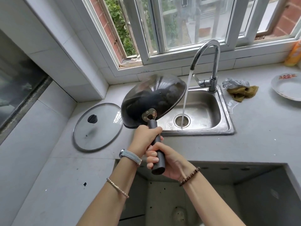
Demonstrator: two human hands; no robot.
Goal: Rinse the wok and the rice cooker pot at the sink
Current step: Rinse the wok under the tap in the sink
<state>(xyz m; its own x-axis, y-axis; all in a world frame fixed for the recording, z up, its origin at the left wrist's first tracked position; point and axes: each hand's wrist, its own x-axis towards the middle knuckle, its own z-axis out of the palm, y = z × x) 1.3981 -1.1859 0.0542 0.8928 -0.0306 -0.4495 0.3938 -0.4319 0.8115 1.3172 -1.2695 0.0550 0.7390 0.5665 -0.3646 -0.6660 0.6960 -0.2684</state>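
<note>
Left hand (145,136), right hand (171,162) grip domed black wok (154,98) — perhaps wet.

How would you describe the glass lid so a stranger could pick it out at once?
Start at the steel sink under the window. Left of it, on the counter, a glass lid lies flat beside the tilted wok. Unlike the white plate right of the sink, it is see-through, with a black knob.

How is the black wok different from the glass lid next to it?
The wok is dark and solid; the lid is see-through glass. The wok is tipped up, gripped by the left hand and right hand; the lid lies flat on the counter. Both are round.
</note>
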